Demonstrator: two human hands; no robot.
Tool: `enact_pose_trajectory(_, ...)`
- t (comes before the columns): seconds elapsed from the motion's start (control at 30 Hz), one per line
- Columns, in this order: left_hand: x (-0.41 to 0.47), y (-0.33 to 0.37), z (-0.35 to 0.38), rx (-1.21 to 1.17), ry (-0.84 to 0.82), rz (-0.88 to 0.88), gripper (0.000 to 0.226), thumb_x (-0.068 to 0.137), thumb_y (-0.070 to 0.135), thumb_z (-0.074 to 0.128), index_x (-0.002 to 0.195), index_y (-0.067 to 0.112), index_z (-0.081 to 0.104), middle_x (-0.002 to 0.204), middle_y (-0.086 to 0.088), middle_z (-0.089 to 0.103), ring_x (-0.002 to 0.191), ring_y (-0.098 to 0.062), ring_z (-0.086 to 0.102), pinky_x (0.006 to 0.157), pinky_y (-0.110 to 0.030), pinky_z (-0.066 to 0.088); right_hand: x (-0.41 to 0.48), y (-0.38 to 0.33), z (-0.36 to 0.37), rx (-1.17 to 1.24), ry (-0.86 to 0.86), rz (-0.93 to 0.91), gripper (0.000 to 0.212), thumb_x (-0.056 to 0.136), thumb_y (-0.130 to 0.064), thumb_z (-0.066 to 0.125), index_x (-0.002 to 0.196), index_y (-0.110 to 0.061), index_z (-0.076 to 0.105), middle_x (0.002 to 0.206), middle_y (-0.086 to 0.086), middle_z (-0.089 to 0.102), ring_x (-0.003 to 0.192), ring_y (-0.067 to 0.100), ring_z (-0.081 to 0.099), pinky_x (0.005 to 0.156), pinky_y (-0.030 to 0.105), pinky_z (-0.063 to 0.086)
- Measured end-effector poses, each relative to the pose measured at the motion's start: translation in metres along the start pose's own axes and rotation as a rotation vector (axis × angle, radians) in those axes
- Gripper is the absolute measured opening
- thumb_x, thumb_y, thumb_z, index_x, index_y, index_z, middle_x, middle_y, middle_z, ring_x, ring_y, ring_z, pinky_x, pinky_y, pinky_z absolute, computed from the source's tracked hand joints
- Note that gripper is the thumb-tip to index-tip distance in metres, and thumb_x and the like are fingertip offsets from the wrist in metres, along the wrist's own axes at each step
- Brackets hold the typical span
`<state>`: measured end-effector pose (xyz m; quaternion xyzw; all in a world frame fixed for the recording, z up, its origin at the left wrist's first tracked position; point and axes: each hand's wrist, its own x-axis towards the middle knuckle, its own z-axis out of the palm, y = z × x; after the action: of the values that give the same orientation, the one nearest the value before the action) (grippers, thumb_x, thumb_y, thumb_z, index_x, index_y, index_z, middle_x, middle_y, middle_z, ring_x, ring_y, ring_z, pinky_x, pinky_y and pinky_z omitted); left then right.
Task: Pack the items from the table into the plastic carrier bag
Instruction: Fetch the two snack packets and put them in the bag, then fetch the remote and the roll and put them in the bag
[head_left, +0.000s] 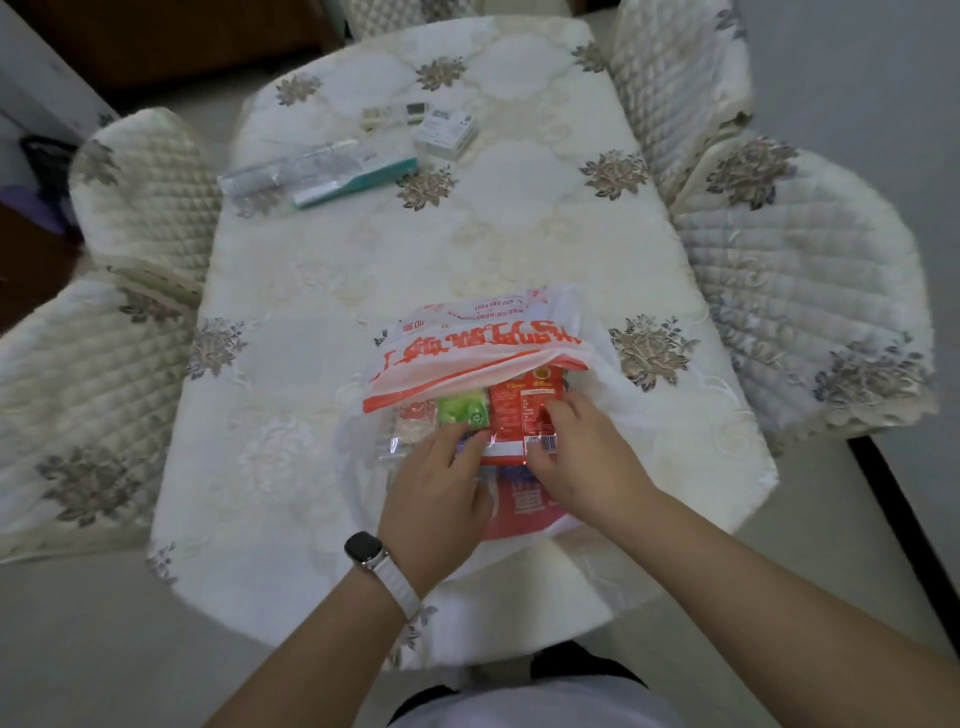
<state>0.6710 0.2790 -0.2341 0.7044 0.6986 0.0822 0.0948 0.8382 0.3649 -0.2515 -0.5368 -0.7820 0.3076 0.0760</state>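
A white plastic carrier bag (467, 348) with red print lies near the table's front edge, its mouth facing me. Inside the mouth sit a red packet (519, 410), a green packet (464, 410) and a clear packet (413, 423). My right hand (576, 457) grips the near end of the red packet. My left hand (441, 493), with a watch on the wrist, rests on the items beside the green packet, fingers curled on them. Farther back lie a clear packet with a teal box (353, 179), a small white box (447, 130) and a small flat item (387, 117).
The table (311, 312) has a cream embroidered cloth. Quilted covered chairs stand at the left (119, 291), the right (800, 291) and the far side.
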Motion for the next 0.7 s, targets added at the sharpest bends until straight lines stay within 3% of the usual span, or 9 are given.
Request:
enact_pose_trajectory(0.2,-0.039,-0.021,-0.024,-0.017,0.101,0.02,0.05,0.076,0.018,0.075,0.123,0.009,0.062,0.122,-0.011,0.064,0.11,-0.028,0.06,0.093,-0.04,0.052,-0.032,-0.027,0.006,-0.226,0.091,-0.154,0.038,0.085,-0.042,0.054,0.112,-0.015,0.06,0.114,0.005,0.058,0.099,0.026,0.057,0.073,0.039,0.052)
enact_pose_trajectory(0.37,-0.091,-0.064,-0.037,-0.026,0.194,-0.013,0.047,0.083,0.027,0.062,0.126,0.008,0.061,0.128,-0.012,0.062,0.118,-0.03,0.058,0.096,-0.045,0.05,-0.058,-0.079,0.028,-0.337,0.104,-0.292,0.044,0.084,-0.045,0.045,0.111,-0.015,0.064,0.114,0.005,0.062,0.1,0.025,0.058,0.078,0.038,0.05)
enact_pose_trajectory(0.5,-0.152,-0.113,-0.055,-0.015,0.244,-0.091,0.05,0.088,0.037,0.051,0.129,0.01,0.061,0.133,-0.012,0.059,0.123,-0.031,0.055,0.099,-0.048,0.048,-0.078,-0.141,0.057,-0.374,0.045,-0.382,0.053,0.088,-0.048,0.04,0.123,-0.014,0.061,0.129,0.007,0.059,0.116,0.029,0.056,0.093,0.045,0.05)
enact_pose_trajectory(0.7,-0.249,-0.208,-0.084,-0.002,0.342,-0.239,0.05,0.086,0.037,0.05,0.126,0.009,0.062,0.129,-0.012,0.06,0.12,-0.031,0.056,0.096,-0.047,0.048,-0.102,-0.246,0.116,-0.454,0.066,-0.527,0.054,0.088,-0.051,0.04,0.121,-0.015,0.063,0.126,0.008,0.063,0.111,0.031,0.061,0.085,0.044,0.052)
